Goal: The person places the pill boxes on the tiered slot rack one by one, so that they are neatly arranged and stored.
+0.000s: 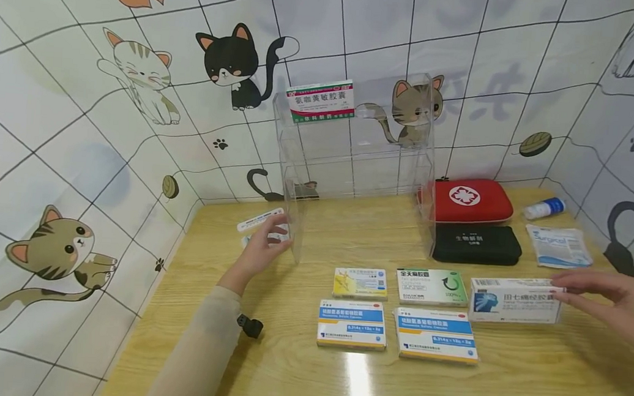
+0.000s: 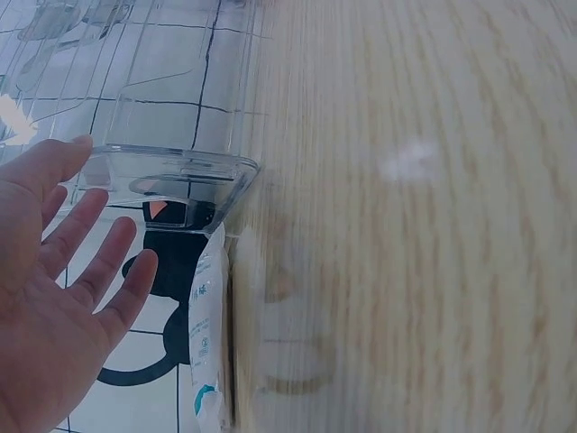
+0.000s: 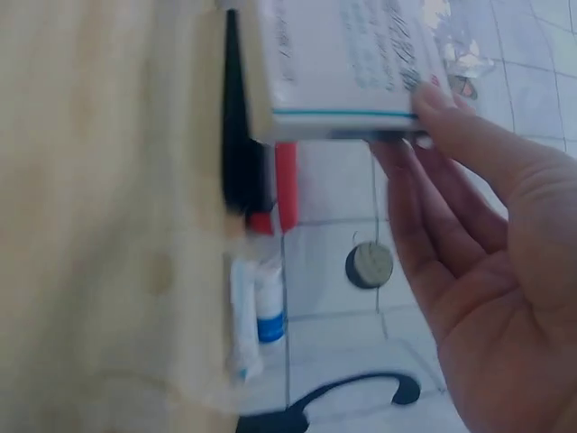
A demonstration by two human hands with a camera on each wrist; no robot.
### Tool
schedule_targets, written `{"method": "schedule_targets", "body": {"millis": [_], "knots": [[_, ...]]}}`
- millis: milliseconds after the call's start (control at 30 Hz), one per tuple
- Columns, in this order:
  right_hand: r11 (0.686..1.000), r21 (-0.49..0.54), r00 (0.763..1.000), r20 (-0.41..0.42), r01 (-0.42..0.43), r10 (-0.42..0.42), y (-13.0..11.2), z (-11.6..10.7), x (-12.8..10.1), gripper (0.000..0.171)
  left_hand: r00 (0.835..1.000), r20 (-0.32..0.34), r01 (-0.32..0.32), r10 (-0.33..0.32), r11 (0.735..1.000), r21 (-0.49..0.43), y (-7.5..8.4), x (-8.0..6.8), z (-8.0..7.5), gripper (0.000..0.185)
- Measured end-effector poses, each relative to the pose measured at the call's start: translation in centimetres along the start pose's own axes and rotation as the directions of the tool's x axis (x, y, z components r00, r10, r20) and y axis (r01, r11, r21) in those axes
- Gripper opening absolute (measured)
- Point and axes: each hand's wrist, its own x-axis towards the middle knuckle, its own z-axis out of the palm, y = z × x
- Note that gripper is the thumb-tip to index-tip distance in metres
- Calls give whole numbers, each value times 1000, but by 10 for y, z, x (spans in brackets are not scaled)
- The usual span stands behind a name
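Note:
My right hand pinches the right end of a white medicine box with a blue head picture. In the right wrist view the thumb lies on the printed face of this box, with fingers behind it. The left hand is beside the lower left side of a clear acrylic rack. Its fingers are spread and hold nothing in the left wrist view, with the thumb tip right at the rim of the rack. A green-and-red medicine box sits on the rack's upper level.
Two blue-and-white boxes lie in front of a yellow box and a green box. Right of the rack are a red case, a black case, a white bottle and a mask packet. White packets lie left.

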Motion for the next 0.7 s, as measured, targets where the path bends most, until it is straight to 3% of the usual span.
{"method": "schedule_targets", "body": {"millis": [300, 400, 533, 700], "knots": [[1000, 20, 987, -158, -3, 6, -62, -7, 66, 25, 1000, 5, 5, -5, 1000, 3, -2, 1, -2, 58], [997, 80, 976, -218, 17, 1, -87, -6, 97, 27, 1000, 5, -3, 3, 1000, 5, -2, 1, -3, 59], [987, 158, 973, -229, 14, 23, -119, -8, 136, 33, 1000, 13, 6, -6, 1000, -10, -1, 1, -3, 58], [951, 301, 962, -272, 72, 13, -162, -9, 184, 31, 1000, 19, 13, -13, 1000, 5, 1, 1, -3, 57]]}}
